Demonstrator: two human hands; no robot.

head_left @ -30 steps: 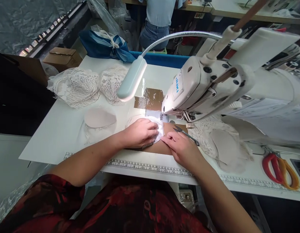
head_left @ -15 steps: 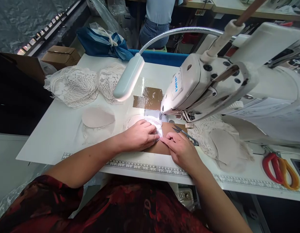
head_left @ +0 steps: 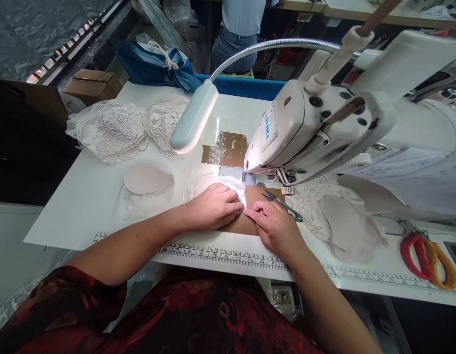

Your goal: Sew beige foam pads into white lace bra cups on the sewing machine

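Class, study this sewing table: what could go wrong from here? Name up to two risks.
1. The left hand is on the lace, close in front of the sewing machine; it could perhaps be hurt if the machine ran.
2. The snips are right beside the right hand, so they might nick skin.

Head-worn view, facing forward and down
From above the patterned shirt point(head_left: 191, 314), it looks from close by onto the left hand point(head_left: 215, 204) and right hand point(head_left: 279, 228), across the white sewing table point(head_left: 76, 206)
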